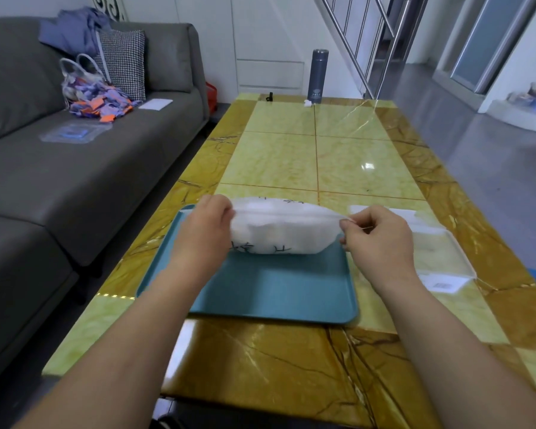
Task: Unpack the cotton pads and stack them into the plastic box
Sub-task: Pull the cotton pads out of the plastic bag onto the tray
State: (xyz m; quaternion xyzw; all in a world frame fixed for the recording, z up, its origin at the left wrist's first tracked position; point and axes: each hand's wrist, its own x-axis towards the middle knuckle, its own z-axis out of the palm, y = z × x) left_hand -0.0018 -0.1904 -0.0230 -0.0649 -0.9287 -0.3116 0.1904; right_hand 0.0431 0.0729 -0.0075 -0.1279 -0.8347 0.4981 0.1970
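– Above the tray [276,289], what's held?
– Pack [282,230] of pads: left hand [205,230] grips one end, right hand [381,239] pinches the other.
– Box [437,252]?
– On the table [291,156], right of the tray.

We look through one wide-angle head camera, forward and down along the table [347,156]. Its near end lies close beneath us

Both hands [203,224] [381,233] grip the pad pack [283,227] above tray [279,289].
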